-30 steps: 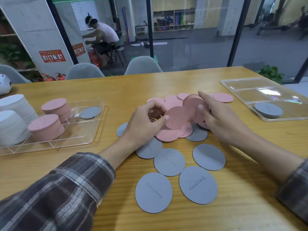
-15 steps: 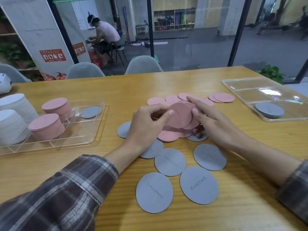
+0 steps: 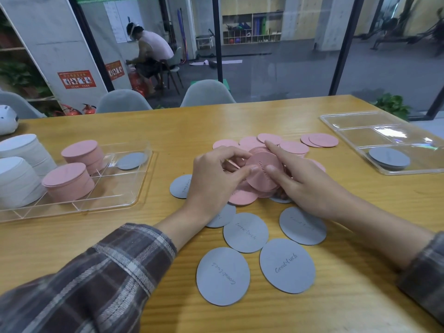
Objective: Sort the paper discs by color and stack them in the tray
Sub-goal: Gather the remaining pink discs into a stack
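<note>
Desk (image 3: 168, 131) carries everything. Left tray (image 3: 115, 188) sits well left of the hands: two pink piles (image 3: 68, 182) and one grey disc (image 3: 132, 161) in separate compartments, white piles (image 3: 19, 181) at its far left (can't tell if inside). Right tray (image 3: 355, 131) holds only a grey pile (image 3: 389, 157).

Grey discs (image 3: 287, 265) lie flat and loose on the near side, script up. Loose pinks (image 3: 319, 140) fan out behind the hands.

Held stack (image 3: 263, 174) is mid-desk above the heap, tilted on edge, face toward the camera. Left hand (image 3: 213, 181) and right hand (image 3: 310, 186) both clamp it. Left fingers (image 3: 247, 169) pinch its left rim; right thumb presses the face, index lies over the top edge.

Key relation: the pink piles are to the left and the left hand is nearer. I'd guess the stack goes that way and needs tipping flat first. The discs are round with no long axis. Thin paper, so it could fan out if the pinch loosens.
</note>
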`<state>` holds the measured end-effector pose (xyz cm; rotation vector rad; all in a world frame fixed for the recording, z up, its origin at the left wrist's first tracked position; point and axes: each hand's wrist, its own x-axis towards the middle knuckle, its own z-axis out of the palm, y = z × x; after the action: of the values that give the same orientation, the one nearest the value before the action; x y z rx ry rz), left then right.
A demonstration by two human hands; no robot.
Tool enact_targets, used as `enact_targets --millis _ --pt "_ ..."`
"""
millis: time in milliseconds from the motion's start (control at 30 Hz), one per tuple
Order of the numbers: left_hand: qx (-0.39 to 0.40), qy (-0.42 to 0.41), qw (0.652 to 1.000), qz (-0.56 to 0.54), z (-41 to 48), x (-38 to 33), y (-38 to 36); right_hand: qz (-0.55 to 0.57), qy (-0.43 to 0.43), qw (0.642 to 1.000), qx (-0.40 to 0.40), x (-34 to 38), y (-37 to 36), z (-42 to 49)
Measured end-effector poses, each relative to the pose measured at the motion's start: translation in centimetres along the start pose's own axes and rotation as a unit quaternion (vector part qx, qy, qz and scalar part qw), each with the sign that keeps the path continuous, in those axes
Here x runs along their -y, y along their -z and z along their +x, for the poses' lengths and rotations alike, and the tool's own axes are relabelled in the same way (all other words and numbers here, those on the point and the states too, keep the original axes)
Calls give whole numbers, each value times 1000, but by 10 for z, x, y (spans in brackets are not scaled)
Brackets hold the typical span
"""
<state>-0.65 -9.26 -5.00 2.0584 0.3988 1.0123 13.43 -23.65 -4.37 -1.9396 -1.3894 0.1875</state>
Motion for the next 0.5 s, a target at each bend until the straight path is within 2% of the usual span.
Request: enact_targets --millis 167,300,500 --pt "-7 -51 997 53 0 2 -1 -28 6 999 -23 0 2 1" --pt "3 -48 993 105 3 8 5 -65 1 998 -26 -7 5 4" --pt "153 23 970 186 4 10 24 -114 5 993 12 -11 6 -1"
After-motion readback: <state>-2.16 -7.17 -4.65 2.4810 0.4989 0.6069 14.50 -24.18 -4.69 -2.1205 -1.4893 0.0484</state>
